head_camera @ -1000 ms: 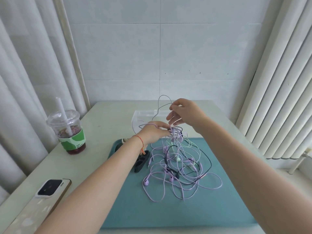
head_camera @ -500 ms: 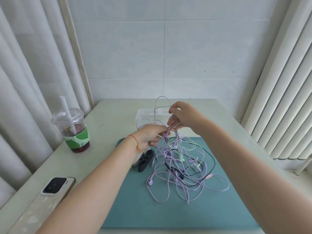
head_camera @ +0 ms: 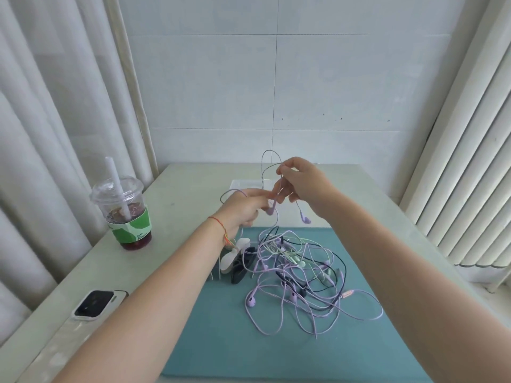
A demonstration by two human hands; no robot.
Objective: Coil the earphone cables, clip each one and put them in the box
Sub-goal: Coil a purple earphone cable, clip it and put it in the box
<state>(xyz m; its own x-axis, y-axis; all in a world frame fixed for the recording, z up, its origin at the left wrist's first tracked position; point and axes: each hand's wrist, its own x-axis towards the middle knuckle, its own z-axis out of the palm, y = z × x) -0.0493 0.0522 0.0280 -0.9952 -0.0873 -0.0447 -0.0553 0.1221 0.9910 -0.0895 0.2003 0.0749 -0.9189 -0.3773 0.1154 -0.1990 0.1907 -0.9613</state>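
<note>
Fingertips of the right hand (head_camera: pixel 301 182) are pinched on a thin lilac earphone cable (head_camera: pixel 269 161), which rises above them in a narrow loop and drops away below. Curled fingers of the left hand (head_camera: pixel 243 208) are closed round the same cable a little lower, just beside the right hand; a purple loop stands out past the left knuckles. Two lilac earbuds (head_camera: pixel 305 219) hang free beneath the hands, above the far edge of the teal mat (head_camera: pixel 221 341).

The lifted cable is judged very light, limp and without any stiffness of its own, so a coil is expected to spring open unless it is kept pinched. A hold near the earbud end or the plug is judged best, with the slack wound round the fingers; a hard pull is advised against, since the lower run trails into the tangle.

That tangle of earphone cables (head_camera: pixel 304 286), lilac, pale green and black, lies on the middle and right of the mat, with loops crossing one another, and snagging is likely. Cable clips (head_camera: pixel 240 265), one pale and others dark, lie at the mat's left edge. A clear plastic box (head_camera: pixel 240 185) sits beyond the hands towards the far edge of the tabletop (head_camera: pixel 179 194), mostly hidden. An iced drink cup (head_camera: pixel 125 214) with a straw stands near the left edge, and a phone (head_camera: pixel 95 304) lies towards the near left corner.
</note>
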